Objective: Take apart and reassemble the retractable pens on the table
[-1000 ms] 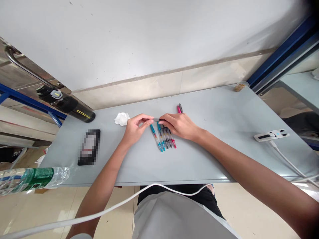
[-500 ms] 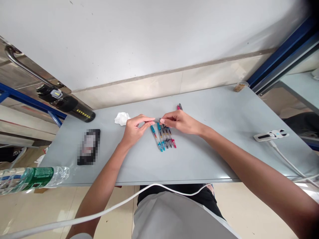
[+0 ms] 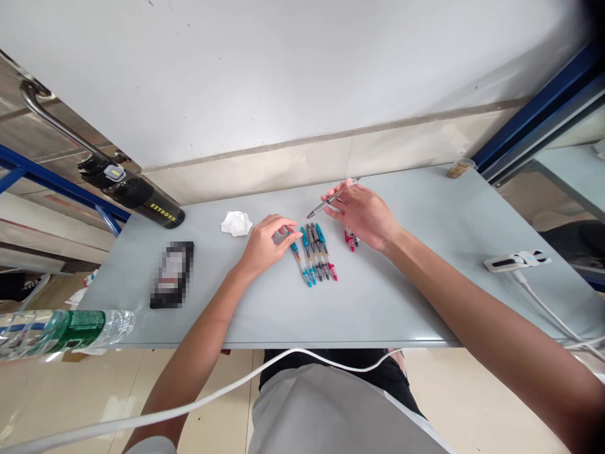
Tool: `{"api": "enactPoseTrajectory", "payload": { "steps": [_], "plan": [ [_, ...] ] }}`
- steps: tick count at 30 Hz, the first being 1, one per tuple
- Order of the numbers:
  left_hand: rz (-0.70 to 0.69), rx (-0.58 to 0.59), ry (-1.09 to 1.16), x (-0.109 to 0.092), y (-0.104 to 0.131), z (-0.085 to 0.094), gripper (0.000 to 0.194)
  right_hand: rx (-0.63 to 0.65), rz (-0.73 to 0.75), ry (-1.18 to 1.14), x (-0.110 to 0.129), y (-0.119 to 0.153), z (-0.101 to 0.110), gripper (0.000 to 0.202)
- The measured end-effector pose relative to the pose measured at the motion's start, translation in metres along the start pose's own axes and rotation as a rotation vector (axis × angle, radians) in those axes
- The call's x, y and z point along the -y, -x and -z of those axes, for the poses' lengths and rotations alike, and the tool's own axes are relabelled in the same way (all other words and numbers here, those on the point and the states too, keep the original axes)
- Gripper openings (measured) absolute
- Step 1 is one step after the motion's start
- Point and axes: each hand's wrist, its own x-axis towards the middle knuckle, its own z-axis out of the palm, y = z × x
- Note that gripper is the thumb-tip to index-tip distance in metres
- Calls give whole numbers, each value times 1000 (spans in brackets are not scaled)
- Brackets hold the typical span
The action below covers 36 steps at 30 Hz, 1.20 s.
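Observation:
My right hand (image 3: 366, 217) is raised over the back of the table, its fingers closed on a clear pen with a dark grip (image 3: 322, 206). The pen slants, one end pointing down to the left. My left hand (image 3: 269, 244) hovers at the left end of a row of pens, thumb and forefinger apart. Just below its fingertips lies the leftmost teal pen (image 3: 300, 265). Several pens (image 3: 313, 246) with teal, grey and red parts lie side by side. Beneath my right hand, a red pen (image 3: 350, 241) and a dark one are partly hidden.
Left of the pens lie crumpled white tissue (image 3: 236, 224) and a blurred dark phone-like object (image 3: 172, 274). A black bottle (image 3: 137, 195) and a green-labelled plastic bottle (image 3: 70, 331) are further left. At right are a white device with a cable (image 3: 517, 260) and a small clear cup (image 3: 460, 168).
My hands have moved apart. The right one has gone up and back with the pen, uncovering the row's top and the pens beside it. My left hand's fingertips no longer hold the dark item.

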Motion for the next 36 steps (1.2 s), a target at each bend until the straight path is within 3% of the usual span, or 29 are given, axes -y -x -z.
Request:
{"api": "enactPoseTrajectory", "payload": {
  "steps": [6, 10, 16, 19, 25, 29, 36],
  "plan": [
    [25, 109, -177, 4, 1, 5, 6, -91, -86, -240, 9, -6, 11, 45],
    [32, 135, -170, 0, 1, 7, 6, -142, -91, -333, 15, -7, 22, 58],
    [34, 144, -185, -1, 1, 7, 10, -186, -79, -435, 16, -9, 31, 54],
    [42, 145, -197, -1, 2, 6, 7, -177, -50, -382, 15, -7, 31, 54],
    [51, 133, -257, 3, 2, 4, 15, -184, 43, -64, 14, -3, 32, 54],
    [47, 131, -260, 4, 2, 5, 10, -172, 135, 103, 16, -2, 32, 61],
    [86, 141, -281, 3, 1, 6, 23, -161, 188, 156, 25, -4, 23, 68]
  ]
}}
